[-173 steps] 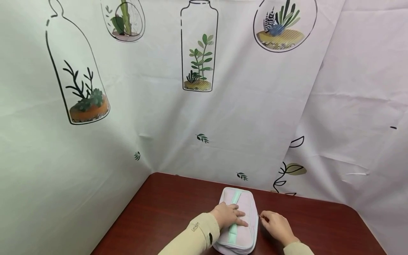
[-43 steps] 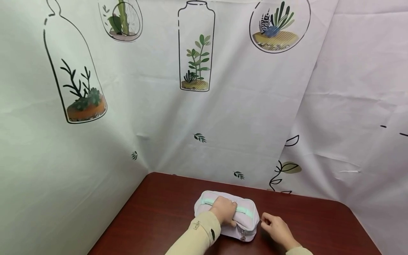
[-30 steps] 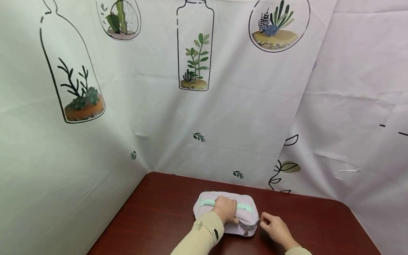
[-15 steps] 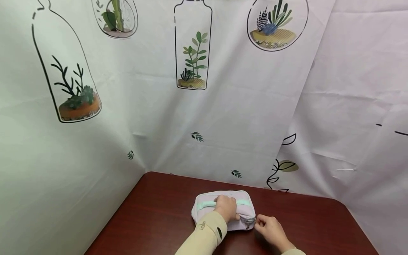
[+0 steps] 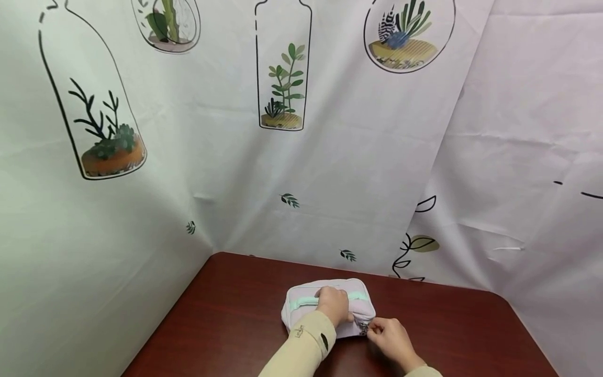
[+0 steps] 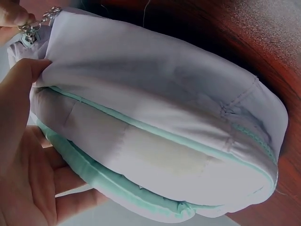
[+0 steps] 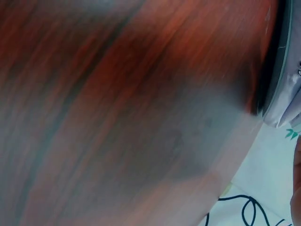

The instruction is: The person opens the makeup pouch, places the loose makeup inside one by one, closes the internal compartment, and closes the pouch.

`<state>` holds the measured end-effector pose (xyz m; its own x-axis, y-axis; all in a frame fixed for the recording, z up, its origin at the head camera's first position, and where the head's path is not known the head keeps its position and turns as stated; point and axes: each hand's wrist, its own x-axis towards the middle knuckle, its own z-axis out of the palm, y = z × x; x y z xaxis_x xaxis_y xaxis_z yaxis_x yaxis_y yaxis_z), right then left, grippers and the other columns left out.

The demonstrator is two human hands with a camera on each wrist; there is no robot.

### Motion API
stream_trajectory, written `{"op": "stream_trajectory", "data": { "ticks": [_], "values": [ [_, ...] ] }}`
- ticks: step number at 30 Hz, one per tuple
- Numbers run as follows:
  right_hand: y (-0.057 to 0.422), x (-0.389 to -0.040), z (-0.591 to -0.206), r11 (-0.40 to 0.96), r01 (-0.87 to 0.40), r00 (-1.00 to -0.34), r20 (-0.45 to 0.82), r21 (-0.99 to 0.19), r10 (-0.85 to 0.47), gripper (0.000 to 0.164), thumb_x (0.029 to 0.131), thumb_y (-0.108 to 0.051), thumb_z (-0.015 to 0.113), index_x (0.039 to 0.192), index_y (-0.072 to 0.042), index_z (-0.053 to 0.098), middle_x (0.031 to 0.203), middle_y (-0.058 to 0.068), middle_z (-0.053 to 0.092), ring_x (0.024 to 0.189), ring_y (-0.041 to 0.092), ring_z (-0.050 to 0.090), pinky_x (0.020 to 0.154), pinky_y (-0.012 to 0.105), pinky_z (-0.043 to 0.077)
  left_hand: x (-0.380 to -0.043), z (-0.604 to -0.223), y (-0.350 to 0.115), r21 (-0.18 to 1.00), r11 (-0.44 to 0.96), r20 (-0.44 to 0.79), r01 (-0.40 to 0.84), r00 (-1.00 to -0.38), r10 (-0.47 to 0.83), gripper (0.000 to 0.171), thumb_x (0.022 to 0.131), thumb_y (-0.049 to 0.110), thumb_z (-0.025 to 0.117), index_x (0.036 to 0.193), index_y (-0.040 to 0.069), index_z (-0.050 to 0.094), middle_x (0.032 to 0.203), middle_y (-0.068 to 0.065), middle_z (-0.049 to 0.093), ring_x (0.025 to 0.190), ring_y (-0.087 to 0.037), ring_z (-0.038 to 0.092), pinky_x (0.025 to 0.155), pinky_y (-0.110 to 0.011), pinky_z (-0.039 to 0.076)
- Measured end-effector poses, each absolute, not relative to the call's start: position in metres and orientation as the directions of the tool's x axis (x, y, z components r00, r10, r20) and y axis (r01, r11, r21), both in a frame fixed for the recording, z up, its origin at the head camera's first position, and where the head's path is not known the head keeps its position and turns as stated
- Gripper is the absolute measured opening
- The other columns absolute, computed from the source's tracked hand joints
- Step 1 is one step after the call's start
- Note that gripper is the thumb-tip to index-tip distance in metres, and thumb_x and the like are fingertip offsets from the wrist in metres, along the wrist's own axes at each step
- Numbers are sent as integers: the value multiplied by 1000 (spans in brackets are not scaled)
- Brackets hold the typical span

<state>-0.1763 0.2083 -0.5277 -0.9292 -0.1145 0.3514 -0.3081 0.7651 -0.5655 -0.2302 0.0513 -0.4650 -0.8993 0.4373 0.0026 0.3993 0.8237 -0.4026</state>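
A pale lilac zip pouch (image 5: 298, 316) with a mint-green carry strap (image 5: 305, 302) lies crosswise on the table. My left hand (image 5: 333, 306) grips it from above. In the left wrist view its fingers are hooked under the strap (image 6: 96, 167) and its thumb (image 6: 35, 69) presses the pouch's side near one end. At that end, my right hand (image 5: 392, 337) pinches the metal zipper pull (image 6: 30, 34) with a small chain. The right wrist view catches just an edge of the pouch (image 7: 286, 89) and a sliver of my right hand (image 7: 297, 183).
The dark red wooden table (image 5: 245, 293) has rounded far corners. A white cloth backdrop (image 5: 226, 167) printed with plants in jars hangs close behind it and along its sides.
The pouch has turned from lengthwise to crosswise. My left hand went from spread flat on it to gripping the strap. Lately my right hand moved slightly left at the pouch's right end.
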Motion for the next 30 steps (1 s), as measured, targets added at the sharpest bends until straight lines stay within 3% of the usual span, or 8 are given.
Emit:
{"op": "stream_trajectory", "data": {
  "ticks": [7,13,17,20,22,25,27,30],
  "values": [
    [234,-176,-530,727,-216,-976,113,-652,-188,7,82,-18,66,75,-17,65,56,-12,49,47,1,45,46,22,37,-236,-450,29,-158,900,-65,405,-914,400,81,60,79,60,116,20,61,104,0,65,96,-21,58,83,-50,37],
    [259,-172,-527,557,-83,-985,-19,-826,-174,24,86,-23,65,84,1,68,59,3,57,50,13,53,47,27,44,-265,-445,-40,276,918,-109,286,-939,326,57,88,49,54,130,11,52,128,-13,51,121,-33,41,96,-56,27],
    [258,-171,-524,385,12,-963,-114,-923,-243,32,90,-21,59,91,11,64,66,6,63,56,14,58,49,28,47,-270,-465,-75,480,848,-157,227,-928,337,42,96,22,47,132,1,48,131,-19,48,124,-37,40,99,-52,30],
    [252,-173,-521,298,81,-958,-157,-951,-242,37,92,-23,55,94,13,62,73,6,66,60,13,60,52,28,48,-267,-477,-85,538,810,-145,235,-920,364,35,96,14,46,125,-5,53,122,-20,55,113,-34,52,93,-48,39],
    [251,-176,-517,264,113,-959,-175,-958,-222,40,94,-24,52,100,15,60,80,9,68,65,15,62,55,30,50,-264,-481,-89,553,791,-129,261,-911,391,24,94,12,49,95,-4,66,89,-12,65,80,-23,61,71,-39,49],
    [251,-183,-511,224,144,-958,-192,-964,-212,47,95,-25,50,118,16,51,97,14,67,79,21,65,62,35,52,-260,-480,-92,595,748,-140,293,-879,455,30,88,11,58,58,5,59,51,3,49,47,-10,42,47,-27,37],
    [248,-187,-509,178,163,-957,-200,-970,-211,55,95,-25,50,130,17,38,111,20,62,88,24,63,67,38,52,-256,-479,-91,654,704,-210,276,-828,520,35,84,9,63,50,7,56,42,3,45,40,-11,42,43,-26,36],
    [239,-193,-508,114,176,-953,-198,-978,-228,64,95,-22,48,138,17,21,133,30,42,102,26,58,76,41,50,-248,-476,-79,741,651,-370,167,-708,602,20,82,8,66,65,-2,69,60,-13,65,58,-25,65,58,-32,51]
  ]
}}
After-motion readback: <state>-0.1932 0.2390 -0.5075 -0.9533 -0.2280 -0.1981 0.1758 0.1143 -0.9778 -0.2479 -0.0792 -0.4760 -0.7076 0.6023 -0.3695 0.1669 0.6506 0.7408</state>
